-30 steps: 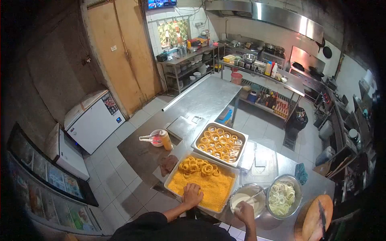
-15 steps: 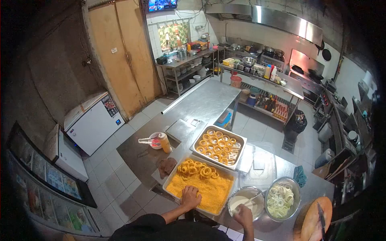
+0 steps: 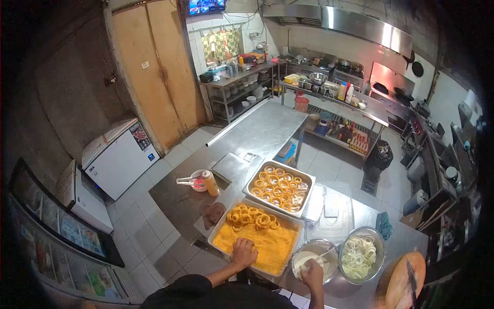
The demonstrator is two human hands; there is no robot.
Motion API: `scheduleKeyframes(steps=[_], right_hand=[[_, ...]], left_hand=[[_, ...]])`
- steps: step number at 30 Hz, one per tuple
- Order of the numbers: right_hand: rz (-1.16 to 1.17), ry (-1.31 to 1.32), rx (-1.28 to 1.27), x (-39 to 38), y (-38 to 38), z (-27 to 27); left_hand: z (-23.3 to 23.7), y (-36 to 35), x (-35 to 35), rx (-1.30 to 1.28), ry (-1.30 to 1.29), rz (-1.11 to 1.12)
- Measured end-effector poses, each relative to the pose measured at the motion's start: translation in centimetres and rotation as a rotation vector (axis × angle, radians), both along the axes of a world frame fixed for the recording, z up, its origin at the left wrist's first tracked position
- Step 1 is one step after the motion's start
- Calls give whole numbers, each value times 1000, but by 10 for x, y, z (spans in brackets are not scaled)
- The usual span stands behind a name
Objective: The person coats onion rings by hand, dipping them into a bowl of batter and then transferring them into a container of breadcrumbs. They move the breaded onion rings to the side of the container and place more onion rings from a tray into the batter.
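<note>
My left hand point(image 3: 244, 253) rests on orange breadcrumbs point(image 3: 267, 246) at the near left of a rectangular tray point(image 3: 294, 252). Its fingers lie loosely on the crumbs, with nothing visible in them. Crumb-coated onion rings point(image 3: 248, 217) are heaped at the tray's far end. Over a metal bowl of pale batter point(image 3: 308, 257), my right hand point(image 3: 312, 273) is closed, fingers pinched downward. A thin light-coloured utensil handle point(image 3: 327, 251) leans in that bowl near the fingers; whether I grip it cannot be made out. Raw onion rings point(image 3: 360, 253) fill the metal bowl point(image 3: 380, 263) to the right.
Behind the crumbs stands a steel pan point(image 3: 252, 194) of coated rings in rows. A clear plastic lid point(image 3: 334, 226) lies beside it. At right, a knife point(image 3: 411, 278) rests on a round wooden board point(image 3: 391, 286). A squeeze bottle point(image 3: 210, 183) and small bowl point(image 3: 198, 186) stand left.
My right hand has shifted very slightly upward over the batter bowl. My left hand stays in the same place on the crumbs.
</note>
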State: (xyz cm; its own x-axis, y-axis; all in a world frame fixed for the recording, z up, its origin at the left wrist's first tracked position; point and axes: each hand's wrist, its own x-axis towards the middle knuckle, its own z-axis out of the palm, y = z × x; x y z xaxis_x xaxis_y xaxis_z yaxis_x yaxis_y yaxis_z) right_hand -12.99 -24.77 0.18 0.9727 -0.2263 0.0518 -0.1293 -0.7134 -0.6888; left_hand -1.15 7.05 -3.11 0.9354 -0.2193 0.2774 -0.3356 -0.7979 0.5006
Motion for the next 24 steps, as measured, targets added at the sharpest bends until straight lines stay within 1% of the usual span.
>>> scheduleKeyframes(steps=[1, 2, 4, 5, 7, 8, 10, 11, 13, 16, 20, 22, 23, 24], right_hand=[[48, 161, 44, -2, -2, 3], [47, 164, 45, -4, 3, 5], [-131, -68, 10, 0, 14, 17], [-129, -68, 9, 0, 10, 21], [30, 232, 34, -3, 1, 25], [28, 233, 34, -4, 3, 18], [-77, -73, -5, 0, 6, 7], [-75, -74, -7, 0, 3, 3], [8, 81, 72, -3, 3, 6], [-11, 143, 81, -1, 4, 17], [-85, 73, 85, -2, 4, 14], [27, 145, 164, -3, -7, 1], [25, 145, 164, -3, -6, -8], [-49, 40, 156, -1, -2, -9]], left_hand=[[1, 0, -2, 14, 12, 3], [1, 1, -3, 14, 15, 2], [1, 0, -1, 28, 0, 4], [1, 0, -1, 26, 0, 5], [0, 0, -2, -17, -20, -7], [0, 1, -3, -17, -20, -9], [1, 0, 0, 10, -5, -17], [1, -1, 0, 9, -6, -15], [1, -1, -1, -9, 6, -4], [-2, 0, 0, -1, -36, -18], [-6, 1, 0, 12, -52, 1], [-7, 1, -2, 5, -12, 0], [-8, 1, -2, 5, -12, -2], [-7, 1, -2, 5, -15, -5]])
